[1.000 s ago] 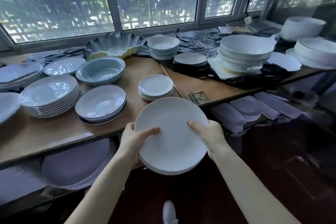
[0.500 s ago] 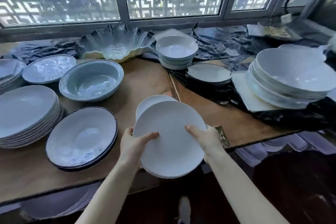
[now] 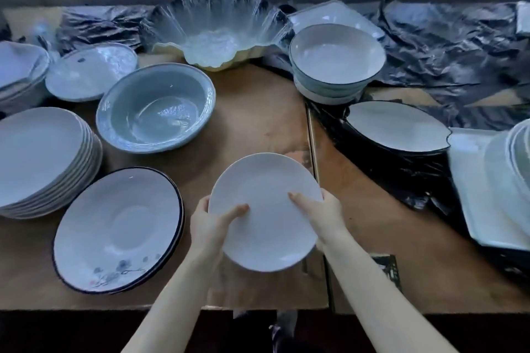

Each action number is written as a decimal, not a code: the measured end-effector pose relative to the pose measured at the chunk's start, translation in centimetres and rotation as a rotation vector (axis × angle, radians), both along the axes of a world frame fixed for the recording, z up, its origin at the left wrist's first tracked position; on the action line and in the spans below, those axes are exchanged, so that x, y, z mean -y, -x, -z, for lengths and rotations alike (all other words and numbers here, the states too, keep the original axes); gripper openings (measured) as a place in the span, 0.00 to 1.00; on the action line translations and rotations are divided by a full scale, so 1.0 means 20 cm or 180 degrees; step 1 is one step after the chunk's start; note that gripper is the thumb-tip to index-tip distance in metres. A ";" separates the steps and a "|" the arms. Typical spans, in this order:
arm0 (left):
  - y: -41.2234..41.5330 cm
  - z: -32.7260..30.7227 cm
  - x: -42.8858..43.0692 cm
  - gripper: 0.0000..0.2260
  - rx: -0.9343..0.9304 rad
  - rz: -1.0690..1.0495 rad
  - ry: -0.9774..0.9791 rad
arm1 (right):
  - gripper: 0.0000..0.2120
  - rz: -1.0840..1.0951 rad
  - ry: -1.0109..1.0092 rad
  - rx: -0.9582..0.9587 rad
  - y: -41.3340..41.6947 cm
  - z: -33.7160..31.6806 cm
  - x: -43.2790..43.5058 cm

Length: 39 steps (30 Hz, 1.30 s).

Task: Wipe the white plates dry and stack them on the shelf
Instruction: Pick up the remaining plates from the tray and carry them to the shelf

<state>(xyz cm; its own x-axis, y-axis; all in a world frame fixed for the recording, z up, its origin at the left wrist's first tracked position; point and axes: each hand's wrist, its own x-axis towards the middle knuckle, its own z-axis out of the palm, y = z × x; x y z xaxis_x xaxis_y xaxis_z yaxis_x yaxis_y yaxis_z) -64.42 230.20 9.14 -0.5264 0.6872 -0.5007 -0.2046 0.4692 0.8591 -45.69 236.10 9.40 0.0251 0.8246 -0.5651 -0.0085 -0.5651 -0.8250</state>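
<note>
**Holding the white plate (image 3: 265, 209) between both hands, low in the middle of the frame**

We start on the left. Our left hand (image 3: 213, 228) grips the plate's left rim, thumb laid across its face and the other fingers hidden beneath. The plate is round, with no long axis, and faces up at us above the wooden shelf (image 3: 258, 112). We cannot tell whether it touches the wood. Our right hand (image 3: 322, 209) clamps the opposite rim the same way, so neither hand is nearer. Setting it down, we judge, means lowering it straight onto the bare wood.

We find no readable writing. There is a flower motif on the dark-rimmed plate (image 3: 114, 226) at lower left, and a blurred patterned card (image 3: 385, 269) at lower right.
</note>
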 end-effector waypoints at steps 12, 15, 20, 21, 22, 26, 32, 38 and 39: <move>0.01 0.13 -0.09 0.28 -0.0058 0.0067 0.0187 | 0.13 0.0211 0.0037 -0.0029 -0.02 0.10 -0.05; 0.01 0.15 -0.08 0.25 -0.0085 0.0094 0.0155 | 0.11 0.0181 0.0018 0.0012 -0.02 0.11 -0.06; 0.01 0.17 -0.08 0.23 -0.0138 0.0141 0.0135 | 0.12 0.0174 -0.0035 -0.0020 -0.02 0.12 -0.05; 0.01 0.17 -0.09 0.23 -0.0124 0.0142 0.0152 | 0.12 0.0179 -0.0042 -0.0024 -0.02 0.12 -0.05; 0.01 0.18 -0.09 0.23 -0.0111 0.0146 0.0164 | 0.12 0.0178 -0.0042 -0.0026 -0.02 0.12 -0.05; 0.01 0.18 -0.09 0.23 -0.0114 0.0160 0.0187 | 0.13 0.0240 -0.0022 -0.0018 -0.02 0.13 -0.05; 0.01 0.18 -0.10 0.22 -0.0112 0.0165 0.0237 | 0.16 0.0262 -0.0046 0.0099 -0.02 0.13 -0.05; 0.01 0.17 -0.10 0.24 -0.0086 0.0159 0.0271 | 0.18 0.0229 -0.0041 0.0344 -0.02 0.12 -0.07; 0.02 0.18 -0.10 0.24 -0.0071 0.0155 0.0273 | 0.18 0.0217 -0.0053 0.0391 -0.02 0.12 -0.07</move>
